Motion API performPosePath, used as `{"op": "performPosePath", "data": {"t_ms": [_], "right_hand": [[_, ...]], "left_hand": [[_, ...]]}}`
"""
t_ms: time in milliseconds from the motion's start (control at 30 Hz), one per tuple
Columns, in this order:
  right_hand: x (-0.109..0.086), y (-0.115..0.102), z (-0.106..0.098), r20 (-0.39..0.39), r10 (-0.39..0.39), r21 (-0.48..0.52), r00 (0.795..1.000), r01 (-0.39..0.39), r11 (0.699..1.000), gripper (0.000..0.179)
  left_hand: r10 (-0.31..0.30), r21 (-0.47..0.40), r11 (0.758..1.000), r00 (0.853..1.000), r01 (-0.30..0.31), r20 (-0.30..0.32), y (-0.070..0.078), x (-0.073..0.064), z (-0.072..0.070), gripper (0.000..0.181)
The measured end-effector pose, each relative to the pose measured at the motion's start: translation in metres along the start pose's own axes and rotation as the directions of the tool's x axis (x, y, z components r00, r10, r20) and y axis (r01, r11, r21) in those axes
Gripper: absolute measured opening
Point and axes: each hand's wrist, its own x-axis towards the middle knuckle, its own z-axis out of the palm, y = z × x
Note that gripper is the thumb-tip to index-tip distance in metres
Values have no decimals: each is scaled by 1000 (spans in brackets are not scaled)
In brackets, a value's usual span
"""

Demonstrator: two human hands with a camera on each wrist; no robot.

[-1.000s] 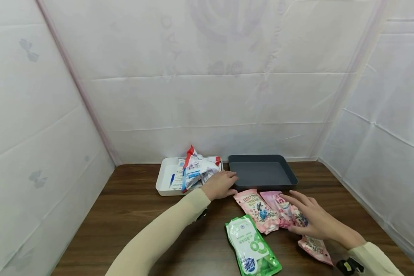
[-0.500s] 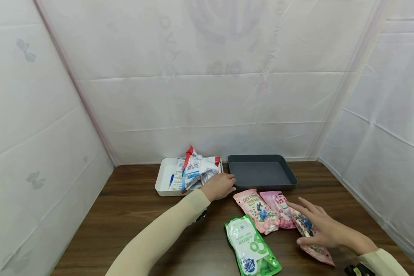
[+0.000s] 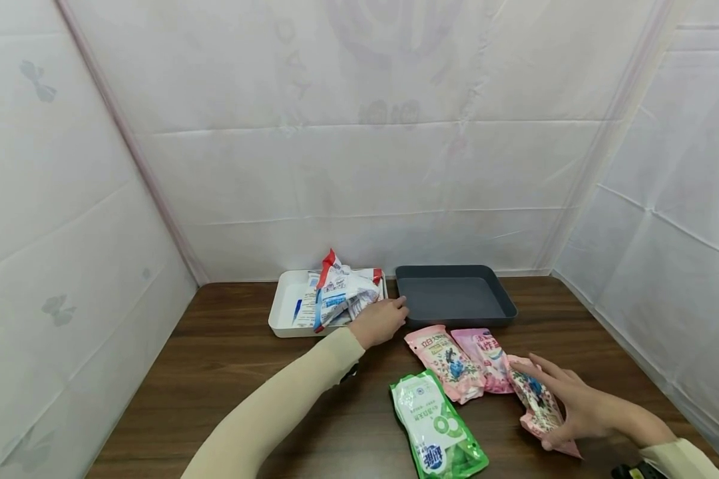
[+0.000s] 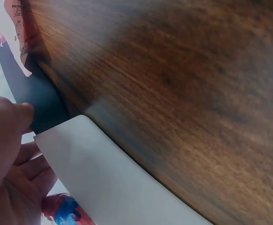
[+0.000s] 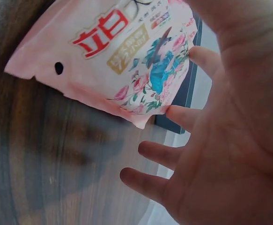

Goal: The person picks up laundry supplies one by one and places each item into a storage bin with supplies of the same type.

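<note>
My right hand (image 3: pixel 587 409) spans a pink floral laundry detergent pouch (image 3: pixel 536 399) at the right of the table, its thumb by the near end. In the right wrist view, spread fingers touch the edge of that pouch (image 5: pixel 122 65). My left hand (image 3: pixel 380 322) rests where the white tray (image 3: pixel 281 319) meets the dark grey tray (image 3: pixel 455 299). The left wrist view shows its thumb beside the dark tray (image 4: pixel 42 103) and its other fingers partly behind the white tray's wall (image 4: pixel 99 164). Red, white and blue packets (image 3: pixel 341 293) are heaped in the white tray.
Two more pink pouches, one floral (image 3: pixel 446 362) and one lilac-pink (image 3: pixel 485 356), lie side by side before the dark tray. A green pouch (image 3: pixel 437 426) lies nearer the front. White cloth walls (image 3: pixel 365 166) enclose the wooden table (image 3: pixel 228 346) at back and sides.
My right hand has shifted right and nearer along the pink pouch, uncovering more of its floral front. The left hand has stayed by the trays.
</note>
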Motion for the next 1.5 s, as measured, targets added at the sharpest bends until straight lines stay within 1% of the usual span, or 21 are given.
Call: {"op": "performPosePath", "data": {"t_ms": [233,300,500,600,700,867,967,1067,1200,1267,1300,1367,1500], "right_hand": [[-1,2,4,-30,-18,-29,999,17,999,109],[-1,2,5,-35,-11,-36,999,10,999,110],[0,3,7,-56,15,-14,998,-16,1000,111],[1,4,8,-58,24,1,998,-24,1000,112],[1,4,9,-42,46,0,998,-46,999,113],[1,4,10,-8,90,-16,996,-90,996,114],[1,3,9,-6,105,-30,994,-105,994,115],[2,2,9,0,122,-36,993,-121,992,116],[3,0,8,8,135,-37,991,-134,990,116],[4,0,8,8,135,-41,991,-134,990,116],[4,0,7,6,133,-40,991,-133,990,116],[5,0,7,1,131,-34,991,-131,991,116],[6,-1,7,-8,124,-21,992,-124,992,115]], "left_hand": [[-37,-23,999,999,36,-19,2,-2,1,25],[-43,-11,999,999,42,-30,3,-4,-1,24],[-76,49,996,996,79,-50,10,-4,-3,23],[-93,46,994,994,95,-55,14,-5,-3,20],[-111,14,994,993,112,-44,15,-7,-1,22],[-150,-36,988,989,150,-7,16,-9,3,35],[-162,-44,986,987,162,5,16,-10,4,41],[-155,-9,988,988,155,14,17,-11,2,41],[-117,100,988,993,114,20,16,-11,-6,38],[-101,134,986,995,98,17,15,-9,-11,36],[-98,133,986,995,95,16,15,-7,-12,35],[-104,103,989,994,102,20,14,-4,-14,35],[-140,-11,990,989,141,44,12,1,-13,45]]}}
